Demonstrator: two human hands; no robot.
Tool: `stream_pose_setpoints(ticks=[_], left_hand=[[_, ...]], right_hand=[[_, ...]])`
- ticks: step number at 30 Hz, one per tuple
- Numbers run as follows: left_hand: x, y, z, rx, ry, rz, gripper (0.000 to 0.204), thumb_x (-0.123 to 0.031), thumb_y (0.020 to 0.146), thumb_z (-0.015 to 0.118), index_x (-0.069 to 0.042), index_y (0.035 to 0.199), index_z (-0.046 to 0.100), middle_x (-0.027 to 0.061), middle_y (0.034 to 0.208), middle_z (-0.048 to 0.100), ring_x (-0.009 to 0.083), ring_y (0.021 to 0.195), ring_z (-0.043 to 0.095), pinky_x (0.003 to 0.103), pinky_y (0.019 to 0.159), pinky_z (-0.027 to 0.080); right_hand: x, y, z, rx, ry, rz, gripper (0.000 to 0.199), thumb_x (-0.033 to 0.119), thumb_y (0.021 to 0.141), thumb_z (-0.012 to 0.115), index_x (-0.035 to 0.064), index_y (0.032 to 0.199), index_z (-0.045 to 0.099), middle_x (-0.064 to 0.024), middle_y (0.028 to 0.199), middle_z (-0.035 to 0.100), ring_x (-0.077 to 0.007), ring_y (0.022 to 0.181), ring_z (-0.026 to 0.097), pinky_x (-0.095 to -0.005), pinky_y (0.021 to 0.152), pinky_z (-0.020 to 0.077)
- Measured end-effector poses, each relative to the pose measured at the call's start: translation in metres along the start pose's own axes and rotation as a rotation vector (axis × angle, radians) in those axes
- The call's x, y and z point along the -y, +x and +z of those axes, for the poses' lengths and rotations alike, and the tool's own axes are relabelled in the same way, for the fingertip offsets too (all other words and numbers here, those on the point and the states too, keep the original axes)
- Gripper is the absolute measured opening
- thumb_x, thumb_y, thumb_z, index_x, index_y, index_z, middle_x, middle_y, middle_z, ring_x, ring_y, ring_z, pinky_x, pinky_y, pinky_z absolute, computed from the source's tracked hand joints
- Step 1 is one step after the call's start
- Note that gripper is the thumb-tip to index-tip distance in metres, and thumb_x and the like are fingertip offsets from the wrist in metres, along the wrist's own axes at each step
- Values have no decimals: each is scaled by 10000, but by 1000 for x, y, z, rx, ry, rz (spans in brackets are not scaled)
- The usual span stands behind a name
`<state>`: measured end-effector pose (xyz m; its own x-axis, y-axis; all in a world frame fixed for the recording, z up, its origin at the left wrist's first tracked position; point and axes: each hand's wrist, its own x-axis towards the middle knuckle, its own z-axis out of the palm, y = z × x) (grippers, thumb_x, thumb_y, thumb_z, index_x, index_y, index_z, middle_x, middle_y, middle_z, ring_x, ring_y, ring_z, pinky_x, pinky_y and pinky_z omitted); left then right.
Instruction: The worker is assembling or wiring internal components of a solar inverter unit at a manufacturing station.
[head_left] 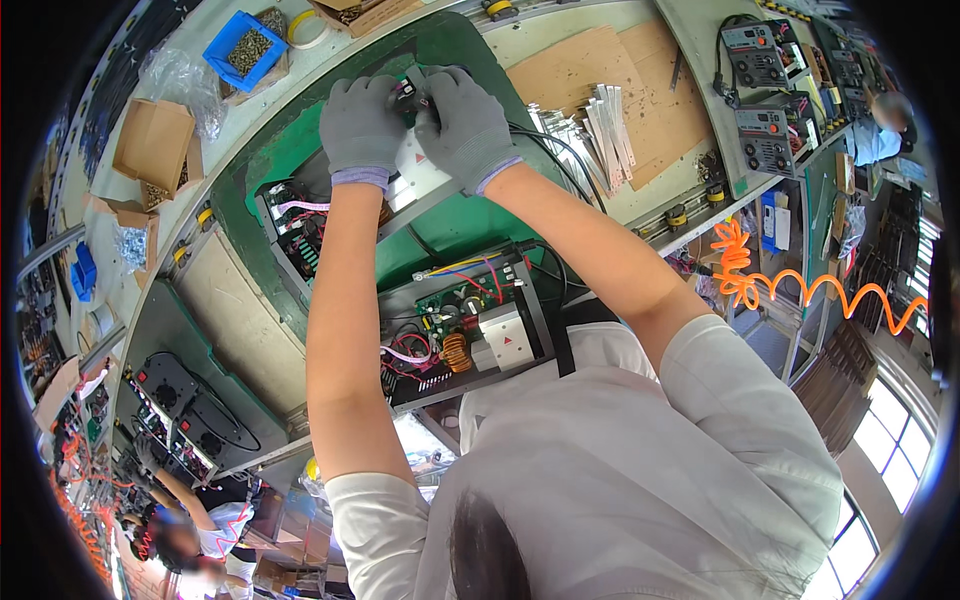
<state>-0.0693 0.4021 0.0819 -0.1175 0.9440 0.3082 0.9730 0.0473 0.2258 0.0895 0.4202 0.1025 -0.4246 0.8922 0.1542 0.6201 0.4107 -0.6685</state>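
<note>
Both my hands wear grey gloves with purple cuffs and meet at the far end of an open electronics chassis (pixel 292 262). My left hand (pixel 362 128) has its fingers curled down by that end; what they grip is hidden. My right hand (pixel 465 128) bends close beside it, thumb and fingers drawn in around something I cannot make out. A small dark part (pixel 404 93) shows between the two hands. Below my wrists is the chassis's white cover plate (pixel 418 165). Nearer to me lies a second open chassis (pixel 545 338) with a green circuit board (pixel 440 308), a copper coil (pixel 456 352) and coloured wires.
The chassis rest on a green board (pixel 245 185). Thin metal strips (pixel 605 130) lie on cardboard at the right. A blue bin of screws (pixel 246 52) and cardboard boxes (pixel 155 142) stand left. Finished-looking units (pixel 765 135) and an orange coiled hose (pixel 800 285) are farther right. Co-workers (pixel 200 520) are nearby.
</note>
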Motion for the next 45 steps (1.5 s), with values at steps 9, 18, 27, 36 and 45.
stream_pose_setpoints(ticks=[9,18,27,36,45], left_hand=[[8,1,-6,108,-329,-246,151,-206,834,693,-131,951,751,78,965,706,312,930,671,418,823,529],[-15,-11,-14,-79,-288,-111,156,-193,843,675,-135,973,738,97,953,693,347,942,634,445,815,518],[-37,-33,-20,-35,-712,-369,243,-152,752,798,-74,972,731,113,899,707,298,899,646,411,781,524],[-8,-15,-20,-56,-472,-310,122,-163,786,758,-111,895,744,97,884,711,305,883,641,435,806,507],[-12,3,-22,186,-18,-160,128,-224,818,714,-167,930,738,56,966,705,292,1010,619,437,874,477]], right_hand=[[-8,0,2,-28,82,-35,278,255,852,691,71,1045,614,-154,1069,634,-386,899,658,-479,764,545],[-7,3,-15,-134,-143,-182,289,360,909,649,113,1057,672,-132,1002,654,-356,865,660,-470,731,541],[6,11,-26,66,-159,1,276,370,967,572,134,1056,685,-134,968,666,-352,868,664,-469,743,528],[5,3,-9,13,-56,206,499,333,844,765,126,1268,602,-137,1192,645,-316,1067,644,-405,888,536],[-2,1,-6,34,147,271,452,239,837,732,87,1246,612,-122,1180,667,-309,1041,667,-398,904,542]])
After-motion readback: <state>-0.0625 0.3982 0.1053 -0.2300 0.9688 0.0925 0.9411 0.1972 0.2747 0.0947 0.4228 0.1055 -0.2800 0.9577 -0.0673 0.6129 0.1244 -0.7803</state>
